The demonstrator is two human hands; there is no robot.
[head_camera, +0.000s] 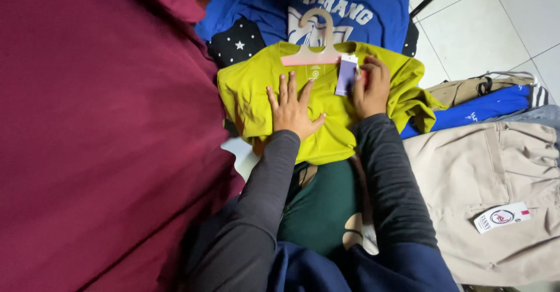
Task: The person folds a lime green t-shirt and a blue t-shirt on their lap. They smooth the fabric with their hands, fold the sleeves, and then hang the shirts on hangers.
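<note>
Left hand (293,108) flat, palm down, fingers spread wide, pressed on the middle of a folded yellow-green shirt (326,134). Right hand (370,86) on the same shirt, just right of the left hand, fingers curled narrow against a purple tag (346,74); actual pinch on the tag not clear from this view. Tag hanging from the collar area, just below a pink hanger (312,56) lying at the top edge of the shirt. Both forearms in dark grey sleeves (391,181). Shirt resting on top of a pile of garments: blue printed shirt (256,6) beyond its far edge, black star-patterned cloth (239,41) at its upper-left corner, dark green garment (324,204) under its near edge. Beige trousers (484,175) with a white label (500,217) to the right, well apart from both hands; blue garment (472,111) between the trousers and the shirt. Large maroon fabric (99,134) filling the left of the view. White tiled floor (513,18) at the top right.
</note>
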